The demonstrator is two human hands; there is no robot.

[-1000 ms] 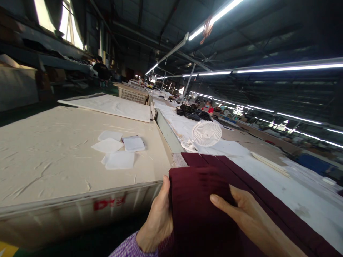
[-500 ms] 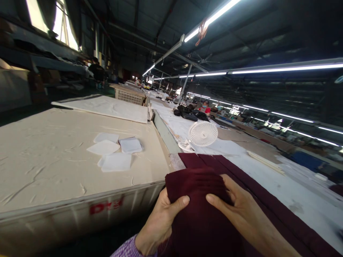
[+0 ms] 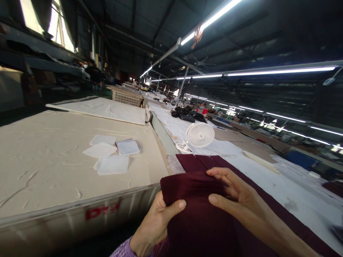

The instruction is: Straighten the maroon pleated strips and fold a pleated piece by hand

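A folded piece of maroon fabric (image 3: 198, 214) is held up in front of me, its top edge slightly creased. My left hand (image 3: 163, 216) grips its left side, thumb on the near face and fingers behind. At the upper right, my right hand (image 3: 235, 196) has its thumb against the near face and its fingertips along the top edge, with a wider gap between thumb and index finger. Beyond the held piece, strips of maroon fabric (image 3: 239, 178) lie on the white-covered table.
A small white fan (image 3: 200, 135) stands on the table. To the left is a large cream-topped bin (image 3: 59, 157) with several white cut pieces (image 3: 114, 165) on it. Black items (image 3: 187, 113) and a person in red (image 3: 202, 109) are farther back.
My right hand's index finger has come up from behind to the fabric's top edge, and its grip looks looser. The left hand keeps its hold. The view has shifted slightly.
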